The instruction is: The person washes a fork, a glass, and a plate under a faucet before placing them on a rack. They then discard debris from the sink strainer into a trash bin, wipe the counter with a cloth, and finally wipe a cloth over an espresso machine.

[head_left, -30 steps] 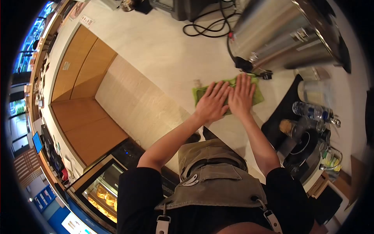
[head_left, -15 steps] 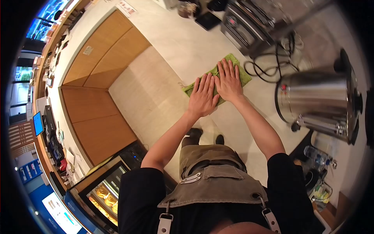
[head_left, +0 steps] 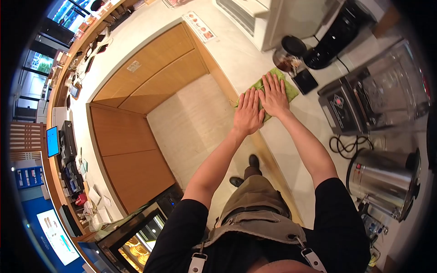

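Note:
A green cloth lies on the pale countertop, near its inner edge. My left hand rests flat on the cloth's left part, fingers stretched out. Beside it, my right hand presses flat on the cloth, its fingers straight and slightly spread. The two hands nearly touch. Just beyond the right fingertips are a small black square object and a glass coffee pot with a dark lid.
A black coffee maker stands behind the pot. To the right are a black appliance with a transparent cover, a coiled cable and a steel urn. Wooden cabinets line the left; a lit display case is at lower left.
My body and both hands have moved forward along the counter with the cloth, closer to the coffee pot. The appliance and urn now appear further back. Both hands stay flat on the cloth.

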`<act>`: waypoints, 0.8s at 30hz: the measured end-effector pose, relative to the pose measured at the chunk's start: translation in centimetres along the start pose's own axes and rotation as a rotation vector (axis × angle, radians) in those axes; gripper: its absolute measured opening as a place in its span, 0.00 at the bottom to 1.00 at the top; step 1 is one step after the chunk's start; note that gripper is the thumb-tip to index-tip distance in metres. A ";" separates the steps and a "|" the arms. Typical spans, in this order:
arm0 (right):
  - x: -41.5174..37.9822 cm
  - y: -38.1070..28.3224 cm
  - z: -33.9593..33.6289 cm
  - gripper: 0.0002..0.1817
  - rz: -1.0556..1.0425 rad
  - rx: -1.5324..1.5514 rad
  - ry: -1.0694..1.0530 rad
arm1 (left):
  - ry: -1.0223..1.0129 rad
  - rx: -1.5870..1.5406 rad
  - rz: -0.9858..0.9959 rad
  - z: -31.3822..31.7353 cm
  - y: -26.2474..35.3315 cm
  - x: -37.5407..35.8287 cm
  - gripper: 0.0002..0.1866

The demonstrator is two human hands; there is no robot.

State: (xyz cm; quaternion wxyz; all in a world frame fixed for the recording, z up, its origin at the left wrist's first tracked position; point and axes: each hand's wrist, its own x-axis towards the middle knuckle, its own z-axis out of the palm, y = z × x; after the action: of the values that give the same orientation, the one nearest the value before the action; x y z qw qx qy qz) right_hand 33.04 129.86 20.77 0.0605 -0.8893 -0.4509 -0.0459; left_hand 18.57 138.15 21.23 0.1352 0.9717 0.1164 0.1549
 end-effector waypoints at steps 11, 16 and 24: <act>20.2 -5.7 3.5 0.35 -0.047 0.033 -0.005 | 0.042 0.086 -0.063 -0.9 -15.9 11.4 0.37; 27.9 -7.7 5.0 0.35 -0.049 0.064 0.032 | -0.019 0.138 -0.112 -2.1 -21.6 16.2 0.36; 36.5 -9.7 6.5 0.36 -0.057 0.096 0.068 | -0.054 0.103 -0.171 -3.6 -27.9 21.6 0.36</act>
State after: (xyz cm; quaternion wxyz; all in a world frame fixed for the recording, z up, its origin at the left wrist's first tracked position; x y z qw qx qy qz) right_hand 46.85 165.56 19.99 0.1171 -0.8701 -0.4755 -0.0562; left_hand 32.21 170.83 22.02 0.1007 0.9677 0.2031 0.1105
